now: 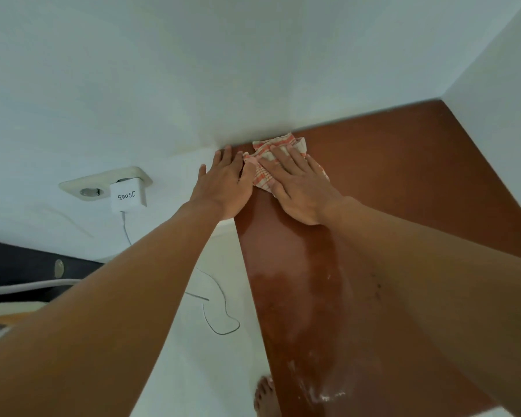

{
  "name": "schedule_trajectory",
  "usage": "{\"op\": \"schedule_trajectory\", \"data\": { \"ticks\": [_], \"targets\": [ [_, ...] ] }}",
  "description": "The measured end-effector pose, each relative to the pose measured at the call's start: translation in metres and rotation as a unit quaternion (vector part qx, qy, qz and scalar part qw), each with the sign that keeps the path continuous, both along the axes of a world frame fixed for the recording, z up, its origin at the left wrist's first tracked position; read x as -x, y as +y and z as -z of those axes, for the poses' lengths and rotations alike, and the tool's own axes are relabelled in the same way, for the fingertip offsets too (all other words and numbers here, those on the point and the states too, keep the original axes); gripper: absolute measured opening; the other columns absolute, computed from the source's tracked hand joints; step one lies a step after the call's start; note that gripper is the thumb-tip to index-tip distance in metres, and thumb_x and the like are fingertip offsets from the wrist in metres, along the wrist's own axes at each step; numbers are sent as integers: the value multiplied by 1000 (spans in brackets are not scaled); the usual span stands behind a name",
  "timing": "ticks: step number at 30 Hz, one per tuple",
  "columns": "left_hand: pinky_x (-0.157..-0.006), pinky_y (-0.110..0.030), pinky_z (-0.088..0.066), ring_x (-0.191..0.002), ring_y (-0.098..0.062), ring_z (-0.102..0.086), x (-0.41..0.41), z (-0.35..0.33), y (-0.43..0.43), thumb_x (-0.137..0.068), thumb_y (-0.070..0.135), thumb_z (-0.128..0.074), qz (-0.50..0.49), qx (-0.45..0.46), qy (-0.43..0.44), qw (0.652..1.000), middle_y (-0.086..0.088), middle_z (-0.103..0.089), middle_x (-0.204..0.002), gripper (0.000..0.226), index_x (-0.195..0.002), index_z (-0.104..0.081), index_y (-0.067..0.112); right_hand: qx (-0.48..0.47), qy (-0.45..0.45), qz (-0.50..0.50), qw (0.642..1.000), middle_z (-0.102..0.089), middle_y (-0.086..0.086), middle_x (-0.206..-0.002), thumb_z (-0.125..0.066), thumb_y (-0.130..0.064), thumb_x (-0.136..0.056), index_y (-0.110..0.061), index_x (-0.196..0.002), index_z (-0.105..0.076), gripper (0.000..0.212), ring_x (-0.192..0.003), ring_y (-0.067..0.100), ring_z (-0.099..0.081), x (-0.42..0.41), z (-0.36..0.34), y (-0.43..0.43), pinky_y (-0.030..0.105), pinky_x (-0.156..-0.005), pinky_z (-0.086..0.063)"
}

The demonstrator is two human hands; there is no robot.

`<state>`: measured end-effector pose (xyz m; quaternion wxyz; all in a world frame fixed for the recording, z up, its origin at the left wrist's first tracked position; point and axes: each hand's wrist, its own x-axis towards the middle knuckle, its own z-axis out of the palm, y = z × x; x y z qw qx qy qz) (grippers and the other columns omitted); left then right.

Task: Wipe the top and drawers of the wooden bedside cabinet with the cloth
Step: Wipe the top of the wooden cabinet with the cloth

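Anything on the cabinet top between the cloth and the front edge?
Nothing visible. The right hand presses the cloth flat at the rear left corner. The cabinet top toward the front shows only smeared streaks, though the right forearm hides part of it.

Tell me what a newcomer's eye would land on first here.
The right hand presses an orange-checked cloth flat at the far left corner of the reddish wooden cabinet top, against the wall; the left hand lies flat at the cloth's left edge. Further left, a white charger sits in a wall socket.
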<state>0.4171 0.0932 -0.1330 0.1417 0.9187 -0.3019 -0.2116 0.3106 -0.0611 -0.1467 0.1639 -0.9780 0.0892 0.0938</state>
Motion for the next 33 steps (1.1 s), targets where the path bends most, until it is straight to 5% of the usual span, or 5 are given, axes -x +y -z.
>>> {"op": "schedule_trajectory", "data": {
  "ticks": [27, 33],
  "targets": [
    [-126, -45, -4, -158, -18, -2, 289, 2, 102, -107, 52, -13, -85, 36, 36, 995, 0, -4, -172, 67, -163, -18, 16, -27, 4, -33, 999, 9, -5, -171, -24, -38, -107, -35, -163, -2, 60, -157, 21, 14, 311, 5, 86, 47, -128, 0],
    [-127, -50, -14, -157, -23, -14, 320, -10, 122, -107, 52, -13, -92, 36, 34, 995, -4, -16, -171, 68, -161, -24, 14, -22, -35, -28, 999, -17, 4, -170, -21, -37, -99, -23, -161, -24, 64, -157, 29, -10, 367, 3, 104, 38, -122, -7]
  ]
}}
